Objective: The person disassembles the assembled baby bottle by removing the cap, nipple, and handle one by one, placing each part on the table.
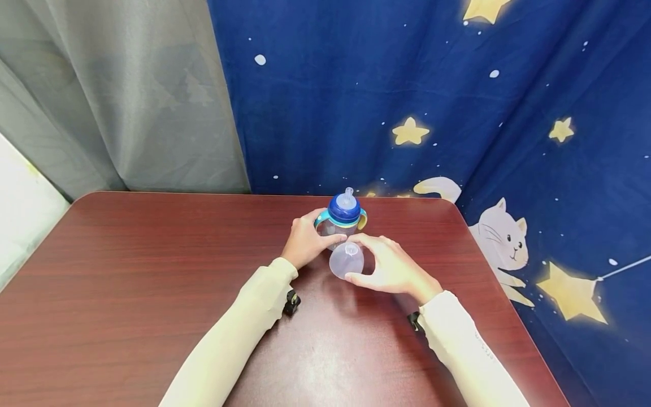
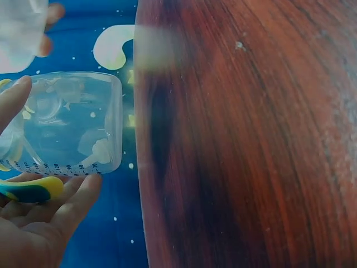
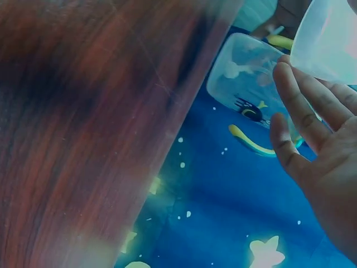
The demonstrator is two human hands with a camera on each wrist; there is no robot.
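Note:
A clear baby bottle with a dark blue collar, a clear teat and two side handles is gripped by my left hand. Measuring marks run along its see-through body, whose base shows apart from the tabletop in the left wrist view. One yellow and teal handle lies by the fingers of that hand. My right hand holds a translucent, dome-shaped bottle cap between thumb and fingers, close in front of the bottle. In the right wrist view, the cap partly hides the bottle.
Both hands are over a reddish-brown wooden table, near its far edge. Behind it hang a grey curtain and a blue curtain with stars and a cat. A dark wrist device sits at the left cuff.

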